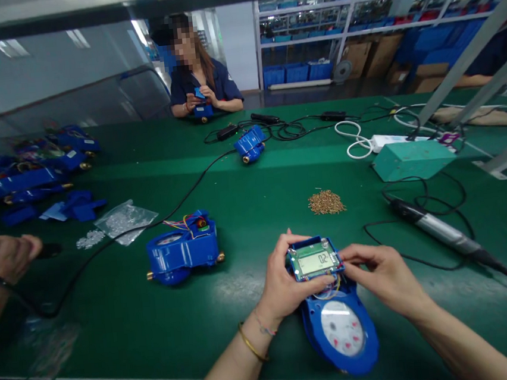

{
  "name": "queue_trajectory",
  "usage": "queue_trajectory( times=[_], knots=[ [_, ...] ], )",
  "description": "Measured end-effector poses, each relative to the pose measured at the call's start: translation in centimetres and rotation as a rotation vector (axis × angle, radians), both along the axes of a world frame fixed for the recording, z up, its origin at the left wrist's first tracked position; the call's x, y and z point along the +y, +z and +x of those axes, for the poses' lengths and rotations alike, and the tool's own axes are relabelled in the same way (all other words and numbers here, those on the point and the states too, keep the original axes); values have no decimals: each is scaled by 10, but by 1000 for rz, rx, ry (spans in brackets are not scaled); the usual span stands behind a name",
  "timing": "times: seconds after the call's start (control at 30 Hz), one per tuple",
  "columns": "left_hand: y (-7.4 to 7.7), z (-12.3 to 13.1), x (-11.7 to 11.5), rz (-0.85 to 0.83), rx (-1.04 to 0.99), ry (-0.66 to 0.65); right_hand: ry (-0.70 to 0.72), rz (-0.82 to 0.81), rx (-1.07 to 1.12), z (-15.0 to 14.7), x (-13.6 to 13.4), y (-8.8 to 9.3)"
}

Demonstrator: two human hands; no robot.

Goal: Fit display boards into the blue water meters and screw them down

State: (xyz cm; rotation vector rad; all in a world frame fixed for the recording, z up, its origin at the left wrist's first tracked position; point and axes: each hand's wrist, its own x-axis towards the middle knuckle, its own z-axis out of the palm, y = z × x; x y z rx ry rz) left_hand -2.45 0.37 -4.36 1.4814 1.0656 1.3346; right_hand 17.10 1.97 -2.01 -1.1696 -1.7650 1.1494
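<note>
The left hand (284,276) grips the display unit (316,261) beside the blue meter (367,341), near the front edge of the tabletop (255,205); the right hand (385,276) touches its side (whether pinching anything, I cannot tell). A sharp tug could strain the thin wires (335,291).

Gold bangle (251,344), thin bracelet (267,331) on left wrist (257,320); bare forearms (467,336).

– Your meter (348,293) is blue, its dial (342,329) white with pink marks (348,346).
– And your board (308,251) is green, your screws (326,202) golden.
– Your table (256,213) is green too, your screwdriver (448,234) silver and black, your bangle (249,347) gold.
</note>
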Motion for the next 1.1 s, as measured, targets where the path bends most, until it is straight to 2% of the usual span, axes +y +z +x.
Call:
queue_trajectory(
  times=[0.17, 0.3, 0.43, 0.73, 1.1],
  knots=[
    [-1, -1, 0, 11, 50, -10, -53, 134, -13, -1, -13, -17],
    [-2, -2, -1, 14, 60, -11, -15, 224, -61, 4, -23, -25],
    [-3, -3, -1, -9, 28, 1, -10, 274, -151, 5, -28, -23],
    [-4, 0, -1, -51, 14, 30, -192, 288, -244, -11, -33, -22],
    [-5, -2, 2, -34, 27, 0, -150, 368, -246, -16, -19, -14]
  ],
)
